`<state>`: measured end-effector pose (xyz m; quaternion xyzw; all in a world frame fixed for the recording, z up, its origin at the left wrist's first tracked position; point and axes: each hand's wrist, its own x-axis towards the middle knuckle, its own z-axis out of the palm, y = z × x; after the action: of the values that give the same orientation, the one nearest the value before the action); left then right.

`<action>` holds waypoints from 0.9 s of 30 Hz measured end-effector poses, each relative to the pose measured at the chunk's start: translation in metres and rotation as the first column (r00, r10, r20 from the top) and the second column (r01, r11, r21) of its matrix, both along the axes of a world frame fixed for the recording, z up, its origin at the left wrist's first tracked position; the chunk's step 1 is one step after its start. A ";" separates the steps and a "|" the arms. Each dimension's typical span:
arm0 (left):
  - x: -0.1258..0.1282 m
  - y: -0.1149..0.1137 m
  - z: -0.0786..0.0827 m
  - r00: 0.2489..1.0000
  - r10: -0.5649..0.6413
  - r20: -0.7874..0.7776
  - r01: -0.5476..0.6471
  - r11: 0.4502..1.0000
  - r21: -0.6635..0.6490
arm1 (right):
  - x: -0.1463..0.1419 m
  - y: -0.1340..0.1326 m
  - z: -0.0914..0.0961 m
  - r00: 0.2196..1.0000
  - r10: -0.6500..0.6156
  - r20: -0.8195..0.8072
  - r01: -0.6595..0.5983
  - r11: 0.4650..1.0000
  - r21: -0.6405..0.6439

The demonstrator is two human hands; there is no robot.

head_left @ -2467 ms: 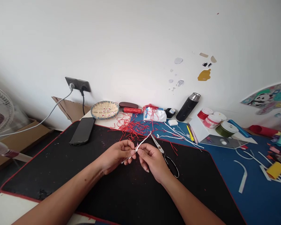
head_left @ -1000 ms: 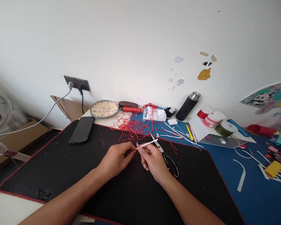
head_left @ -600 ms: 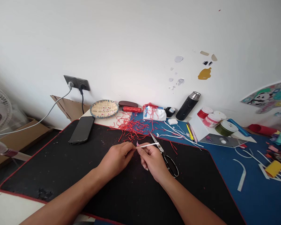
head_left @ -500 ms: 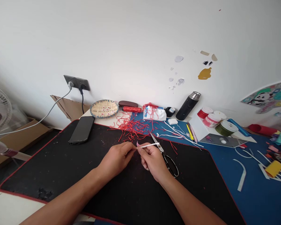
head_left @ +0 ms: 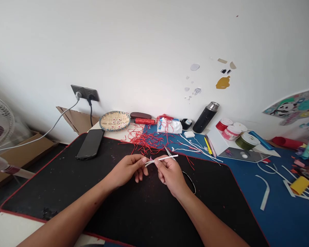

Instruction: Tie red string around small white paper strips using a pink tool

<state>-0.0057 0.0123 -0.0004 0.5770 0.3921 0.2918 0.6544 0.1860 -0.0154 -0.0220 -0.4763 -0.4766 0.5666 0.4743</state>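
A thin white strip (head_left: 167, 158) runs between my hands above the black mat (head_left: 144, 212), with its free end sticking out to the right. My left hand (head_left: 128, 168) pinches its left end between thumb and forefinger, the other fingers hanging loose below. Farther along, my right hand (head_left: 172, 175) grips the same strip with thumb and bent fingers. A small purple-pink piece (head_left: 151, 159) shows at the strip between the hands; how it is attached I cannot tell. Scissors (head_left: 190, 178) lie on the mat, partly hidden by my right hand.
Cut red cord (head_left: 146, 140) lies along the mat's far edge, near a woven basket (head_left: 115, 120) and a phone (head_left: 90, 144). To the right are a black flask (head_left: 206, 117), several spools (head_left: 231, 132) and white paper strips (head_left: 264, 192). A fan (head_left: 0, 123) stands at left.
My hands have moved slightly apart, and more of the white strip shows between them. My left fingers have loosened and dropped. The right hand covers more of the scissors.
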 end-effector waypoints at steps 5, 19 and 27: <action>-0.002 0.001 -0.002 0.997 -0.029 0.078 0.040 0.989 -0.142 | 0.000 0.000 -0.001 1.000 0.009 0.029 -0.009 1.000 0.023; 0.003 -0.006 -0.001 0.981 -0.008 0.194 0.072 0.943 -0.324 | -0.004 -0.003 0.000 0.985 0.051 0.164 -0.063 0.996 0.064; 0.002 -0.003 -0.005 0.993 -0.104 0.049 0.110 0.980 -0.163 | -0.004 -0.003 -0.002 0.982 0.063 0.176 -0.075 0.995 0.064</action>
<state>-0.0040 0.0094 -0.0058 0.5349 0.3701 0.2342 0.7225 0.1825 -0.0186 -0.0244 -0.4903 -0.5519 0.5219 0.4274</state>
